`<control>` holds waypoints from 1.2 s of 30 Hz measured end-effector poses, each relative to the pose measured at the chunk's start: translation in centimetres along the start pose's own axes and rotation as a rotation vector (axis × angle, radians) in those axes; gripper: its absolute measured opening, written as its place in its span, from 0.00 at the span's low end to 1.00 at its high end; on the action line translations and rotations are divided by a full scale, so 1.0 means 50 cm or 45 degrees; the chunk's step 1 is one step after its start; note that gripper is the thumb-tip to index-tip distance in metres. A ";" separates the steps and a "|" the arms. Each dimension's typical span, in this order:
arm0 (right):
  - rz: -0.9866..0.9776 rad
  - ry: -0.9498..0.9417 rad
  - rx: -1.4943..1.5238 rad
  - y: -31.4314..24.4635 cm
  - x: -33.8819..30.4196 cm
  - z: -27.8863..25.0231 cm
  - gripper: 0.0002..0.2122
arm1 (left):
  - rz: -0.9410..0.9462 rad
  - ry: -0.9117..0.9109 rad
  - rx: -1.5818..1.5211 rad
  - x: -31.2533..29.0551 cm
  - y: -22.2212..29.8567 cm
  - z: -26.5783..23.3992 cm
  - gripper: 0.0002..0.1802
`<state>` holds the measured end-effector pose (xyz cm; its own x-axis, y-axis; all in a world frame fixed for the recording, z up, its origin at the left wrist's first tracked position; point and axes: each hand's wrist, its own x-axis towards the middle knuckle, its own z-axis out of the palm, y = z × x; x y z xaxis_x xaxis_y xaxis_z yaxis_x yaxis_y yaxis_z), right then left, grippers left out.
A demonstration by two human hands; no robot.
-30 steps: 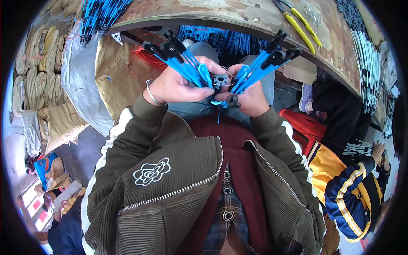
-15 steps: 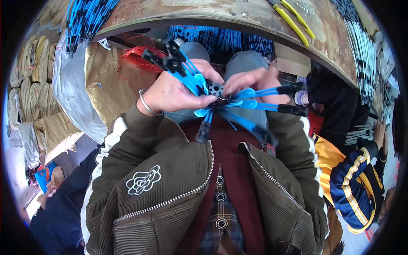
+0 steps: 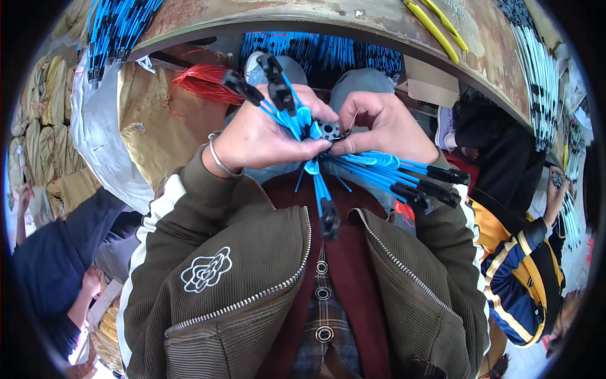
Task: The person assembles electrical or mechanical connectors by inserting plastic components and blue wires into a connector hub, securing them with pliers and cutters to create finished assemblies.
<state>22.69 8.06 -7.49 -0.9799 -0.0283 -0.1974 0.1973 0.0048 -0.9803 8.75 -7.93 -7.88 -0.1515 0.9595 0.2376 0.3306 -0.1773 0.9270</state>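
Both forearms, in brown corduroy sleeves with a white stripe, rise from the lower edge and meet in front of the chest. The left hand (image 3: 265,136), a thin metal bangle (image 3: 218,161) on its wrist, is curled with knuckles up, its fingers closed around a fan of bright blue plastic-coated wires with black end plugs (image 3: 278,101) that splay up and left. The right hand (image 3: 385,126) faces it, fingers pinched shut on a small grey round metal connector with holes (image 3: 329,129) held between the 2 hands, thumb tips nearly touching. A second bundle of blue wires (image 3: 404,177) runs out to the right under the right hand; 1 single blue wire (image 3: 323,202) hangs down over the dark red shirt (image 3: 353,297). Above, more blue wires lie on the curved rusty metal table (image 3: 379,19).
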 end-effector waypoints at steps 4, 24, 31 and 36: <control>0.016 0.078 0.095 0.018 -0.003 0.002 0.13 | -0.103 0.043 0.017 0.002 0.010 0.008 0.13; 0.143 -0.155 -0.047 -0.009 0.037 -0.026 0.18 | -0.194 -0.079 -0.290 0.001 -0.010 -0.002 0.20; 0.119 -0.334 -0.077 0.027 0.085 -0.041 0.21 | -0.163 -0.214 -0.254 0.019 -0.038 -0.028 0.24; -0.049 -0.362 -0.438 0.008 0.085 -0.031 0.27 | 0.175 -0.111 0.370 0.044 -0.028 -0.057 0.25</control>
<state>18.57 9.48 -8.70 -0.9300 -0.3083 -0.2000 0.0928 0.3294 -0.9396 5.30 -6.17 -7.84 -0.0107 0.9483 0.3173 0.5960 -0.2487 0.7635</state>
